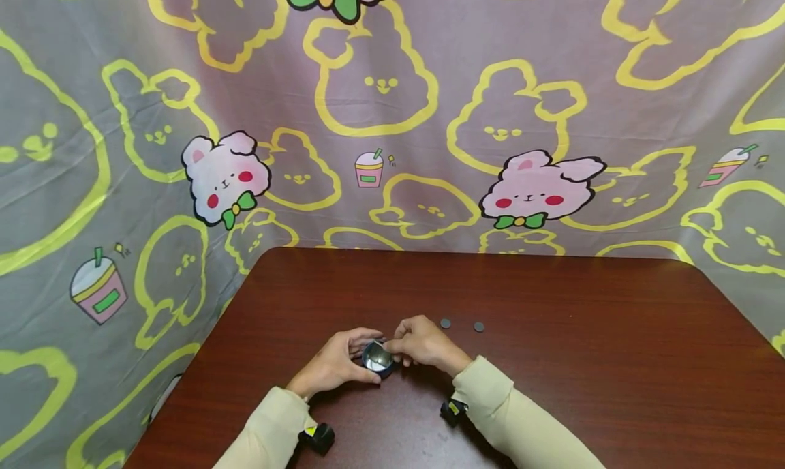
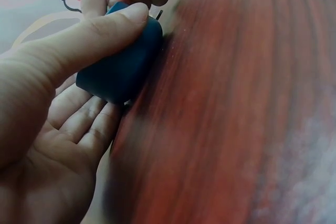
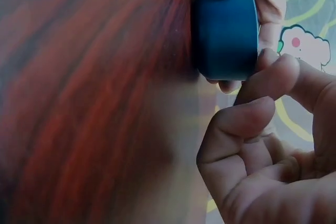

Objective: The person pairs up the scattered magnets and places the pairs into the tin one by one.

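Note:
A small round dark blue cup point(image 1: 378, 367) with a shiny, mirror-like upper face stands on the table between both hands. Its smooth blue side point(image 3: 226, 35) fills the upper middle of the right wrist view. My left hand point(image 1: 337, 361) grips it from the left, with the thumb point(image 2: 113, 32) along the near side and the fingers behind. On the opposite side, the right hand point(image 1: 423, 343) has its thumb and forefinger pinched together at the cup's rim, other fingers curled. Whether a small thing sits between those fingertips is hidden.
Two small grey discs point(image 1: 445, 324) lie apart on the table beyond the right hand. The dark red-brown wooden table point(image 1: 582, 360) ends at a patterned cloth point(image 1: 423, 148) hanging behind and on both sides. Black wrist cameras point(image 1: 319, 439) sit under the sleeves.

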`<state>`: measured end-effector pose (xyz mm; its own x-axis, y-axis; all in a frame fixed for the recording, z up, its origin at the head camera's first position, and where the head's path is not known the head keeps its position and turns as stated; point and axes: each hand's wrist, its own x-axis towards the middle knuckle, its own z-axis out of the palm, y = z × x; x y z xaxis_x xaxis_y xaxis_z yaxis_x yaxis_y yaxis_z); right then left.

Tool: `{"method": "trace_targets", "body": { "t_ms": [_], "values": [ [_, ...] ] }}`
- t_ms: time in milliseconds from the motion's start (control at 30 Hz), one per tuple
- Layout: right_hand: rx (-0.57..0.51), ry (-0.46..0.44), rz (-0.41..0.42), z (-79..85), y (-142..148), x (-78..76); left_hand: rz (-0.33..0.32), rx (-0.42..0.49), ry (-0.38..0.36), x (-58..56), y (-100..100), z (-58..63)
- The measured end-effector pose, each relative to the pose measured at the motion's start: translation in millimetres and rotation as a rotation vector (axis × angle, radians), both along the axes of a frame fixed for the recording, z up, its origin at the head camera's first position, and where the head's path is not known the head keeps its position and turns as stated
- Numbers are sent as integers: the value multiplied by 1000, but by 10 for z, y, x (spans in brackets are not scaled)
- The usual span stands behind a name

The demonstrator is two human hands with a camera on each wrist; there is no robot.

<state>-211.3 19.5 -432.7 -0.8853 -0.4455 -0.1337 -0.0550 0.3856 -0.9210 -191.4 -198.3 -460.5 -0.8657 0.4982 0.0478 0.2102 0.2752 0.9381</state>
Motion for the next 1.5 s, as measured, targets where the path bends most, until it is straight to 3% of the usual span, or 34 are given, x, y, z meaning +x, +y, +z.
{"method": "trace_targets", "body": {
  "t_ms": [133,300,467,733,1133,1500],
  "values": [
    [34,-38,-15,-7,-1,-16,-3,-1,-1,-5,7,13],
    [61,-17,-8,-29,-11,-19,-4,-2,-15,4,16,21],
    [4,-39,31,-8,64,-16,-10,-33,-5,11,18,31],
    [6,-28,60,59,278,-76,-34,-68,64,-98,93,189],
    [66,31,57,125,678,-130,-49,-139,105,-336,454,364],
    [110,88,0,105,1049,-184,-82,-225,149,-478,819,403]
  ]
}}
